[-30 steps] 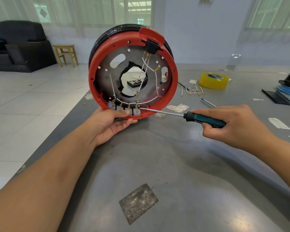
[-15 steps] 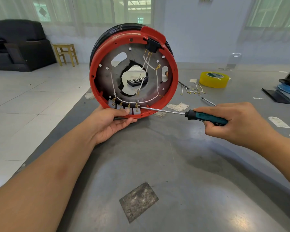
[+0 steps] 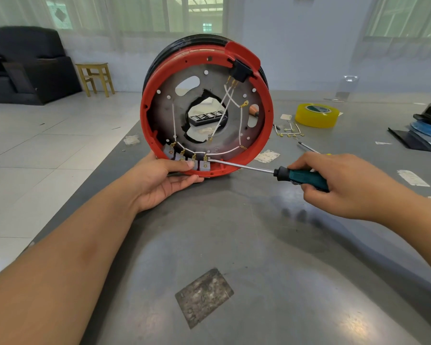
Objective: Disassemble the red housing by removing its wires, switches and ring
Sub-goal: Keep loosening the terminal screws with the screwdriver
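The red housing [image 3: 268, 125] is stood on edge near the far left part of the grey tabletop [image 3: 259, 245], its open side turned toward the camera. A black ring [image 3: 184, 44] is seated behind its rim. Inside, white wires [image 3: 224, 152] are routed across the metal plate to four grey switches [image 3: 204, 165] set in a row along the lower rim, and to a black switch [image 3: 241, 70] under the red tab at the top.

The lower rim is gripped by the left hand [image 3: 159, 180], thumb laid against the grey switches, fingers curled beneath. A screwdriver [image 3: 301, 176] is held by its teal handle in the closed right hand [image 3: 343, 185]; its tip is placed at the rightmost grey switch.

Toward the far right edge of the tabletop, loose wire pieces [image 3: 288, 131], a yellow tape roll [image 3: 316, 115] and a second screwdriver [image 3: 309, 147] are laid.
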`<state>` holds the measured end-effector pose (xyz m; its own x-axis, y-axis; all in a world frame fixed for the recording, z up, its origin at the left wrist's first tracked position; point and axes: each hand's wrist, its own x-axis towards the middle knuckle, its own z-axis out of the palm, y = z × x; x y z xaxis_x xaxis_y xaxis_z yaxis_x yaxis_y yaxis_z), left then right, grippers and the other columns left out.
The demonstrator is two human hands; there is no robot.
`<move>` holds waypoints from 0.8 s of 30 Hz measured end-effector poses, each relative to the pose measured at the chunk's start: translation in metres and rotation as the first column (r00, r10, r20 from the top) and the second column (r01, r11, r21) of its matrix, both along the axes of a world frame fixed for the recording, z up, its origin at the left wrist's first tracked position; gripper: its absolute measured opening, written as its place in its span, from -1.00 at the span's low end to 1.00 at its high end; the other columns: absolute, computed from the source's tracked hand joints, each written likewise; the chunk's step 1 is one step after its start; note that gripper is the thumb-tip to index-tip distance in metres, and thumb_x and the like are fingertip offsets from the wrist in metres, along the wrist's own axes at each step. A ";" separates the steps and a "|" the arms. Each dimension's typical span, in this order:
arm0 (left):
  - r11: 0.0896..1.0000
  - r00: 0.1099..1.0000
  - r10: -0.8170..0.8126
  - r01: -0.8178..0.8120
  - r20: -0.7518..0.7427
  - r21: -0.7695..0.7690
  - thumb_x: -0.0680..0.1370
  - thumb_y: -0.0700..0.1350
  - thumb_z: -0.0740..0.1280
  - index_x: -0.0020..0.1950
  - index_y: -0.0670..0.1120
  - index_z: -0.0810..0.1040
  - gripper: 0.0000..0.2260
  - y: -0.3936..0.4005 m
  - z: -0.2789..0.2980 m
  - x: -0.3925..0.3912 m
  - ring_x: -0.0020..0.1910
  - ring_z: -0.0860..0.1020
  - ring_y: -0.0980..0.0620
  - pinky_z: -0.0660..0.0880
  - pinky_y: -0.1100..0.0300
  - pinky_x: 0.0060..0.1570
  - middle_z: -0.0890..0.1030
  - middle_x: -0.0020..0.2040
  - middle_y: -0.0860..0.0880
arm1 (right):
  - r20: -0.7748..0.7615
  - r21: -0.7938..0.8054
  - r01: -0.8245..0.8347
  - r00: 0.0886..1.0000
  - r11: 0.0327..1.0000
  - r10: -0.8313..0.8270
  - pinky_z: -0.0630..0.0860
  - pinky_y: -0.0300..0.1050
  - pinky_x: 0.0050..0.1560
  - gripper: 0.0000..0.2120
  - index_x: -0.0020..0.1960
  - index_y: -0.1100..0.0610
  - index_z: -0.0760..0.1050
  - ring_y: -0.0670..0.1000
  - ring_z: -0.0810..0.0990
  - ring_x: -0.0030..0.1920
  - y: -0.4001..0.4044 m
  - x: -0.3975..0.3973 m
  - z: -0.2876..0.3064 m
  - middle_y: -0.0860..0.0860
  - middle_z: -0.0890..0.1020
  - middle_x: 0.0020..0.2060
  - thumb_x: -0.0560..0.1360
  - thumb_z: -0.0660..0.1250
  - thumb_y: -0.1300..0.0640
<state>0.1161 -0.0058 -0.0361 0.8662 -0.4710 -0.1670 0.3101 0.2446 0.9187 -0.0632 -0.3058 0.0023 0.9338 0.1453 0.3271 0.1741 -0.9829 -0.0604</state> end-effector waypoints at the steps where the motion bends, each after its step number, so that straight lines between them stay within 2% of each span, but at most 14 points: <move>1: 1.000 1.000 0.004 -0.004 0.005 0.000 0.41 -0.37 0.48 0.46 -0.24 0.46 -0.38 0.000 0.000 0.000 0.01 0.74 -0.34 0.69 0.15 -0.20 0.72 0.11 -0.31 | -0.041 -0.027 0.028 0.999 0.999 -0.029 0.50 -0.02 -0.30 -0.72 0.17 -0.12 0.40 -0.13 0.48 -0.33 0.002 0.001 -0.001 -0.20 0.51 -0.32 0.47 0.27 -0.01; 4: 1.000 1.000 0.010 -0.010 0.002 -0.007 0.51 -0.41 0.44 0.52 -0.21 0.41 -0.41 -0.001 0.000 0.000 0.02 0.73 -0.35 0.69 0.13 -0.21 0.71 0.13 -0.33 | -0.056 -0.099 0.083 0.995 0.992 -0.088 0.55 0.05 -0.27 -0.76 0.12 -0.15 0.25 -0.07 0.47 -0.33 0.006 0.001 -0.004 -0.16 0.50 -0.31 0.49 0.20 -0.09; 6: 1.000 1.000 -0.005 0.005 0.001 0.003 0.54 -0.41 0.41 0.53 -0.21 0.39 -0.44 -0.001 0.001 0.000 0.03 0.73 -0.35 0.69 0.13 -0.22 0.71 0.15 -0.33 | 0.004 -0.161 0.086 0.996 0.983 -0.087 0.56 0.01 -0.31 -0.73 0.20 -0.19 0.29 0.00 0.50 -0.33 0.006 0.001 -0.003 -0.19 0.52 -0.29 0.53 0.12 -0.22; 8: 1.000 1.000 -0.014 0.014 0.007 0.017 0.56 -0.41 0.40 0.54 -0.20 0.36 -0.43 -0.001 0.001 0.000 0.03 0.73 -0.36 0.69 0.13 -0.22 0.70 0.15 -0.34 | 0.038 -0.194 0.069 0.997 0.979 -0.063 0.57 -0.03 -0.32 -0.63 0.29 -0.24 0.36 0.07 0.57 -0.25 0.005 0.001 -0.003 -0.15 0.62 -0.19 0.56 0.03 -0.31; 12: 1.000 1.000 0.000 0.000 0.008 0.027 0.56 -0.42 0.41 0.54 -0.11 0.33 -0.40 -0.001 0.001 0.001 0.02 0.72 -0.38 0.70 0.09 -0.22 0.70 0.15 -0.34 | 0.084 -0.191 0.020 0.996 0.981 -0.004 0.59 0.00 -0.32 -0.55 0.33 -0.22 0.49 0.12 0.63 -0.18 0.005 0.001 -0.005 -0.09 0.70 -0.11 0.57 0.02 -0.30; 20: 0.999 0.999 -0.026 0.025 0.032 0.045 0.56 -0.41 0.41 0.50 -0.15 0.42 -0.47 -0.002 0.000 0.002 0.04 0.73 -0.32 0.70 0.11 -0.19 0.72 0.14 -0.30 | 0.057 -0.198 0.042 0.998 0.979 -0.031 0.59 0.03 -0.29 -0.46 0.34 -0.22 0.48 0.14 0.62 -0.16 0.008 0.001 -0.005 -0.08 0.70 -0.10 0.56 -0.09 -0.34; 24: 0.999 1.000 -0.010 0.009 0.023 0.050 0.57 -0.41 0.40 0.48 -0.18 0.45 -0.51 -0.003 0.000 0.001 0.02 0.74 -0.30 0.70 0.11 -0.21 0.73 0.10 -0.29 | 0.079 -0.210 0.049 0.996 0.976 -0.033 0.55 -0.05 -0.34 -0.43 0.34 -0.23 0.49 0.12 0.62 -0.20 0.009 0.000 -0.002 -0.10 0.70 -0.13 0.54 -0.12 -0.35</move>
<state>0.1172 -0.0086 -0.0360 0.8655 -0.4711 -0.1703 0.2906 0.1952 0.9367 -0.0631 -0.2971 -0.0001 0.9146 0.1810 0.3616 0.1299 -0.9783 0.1613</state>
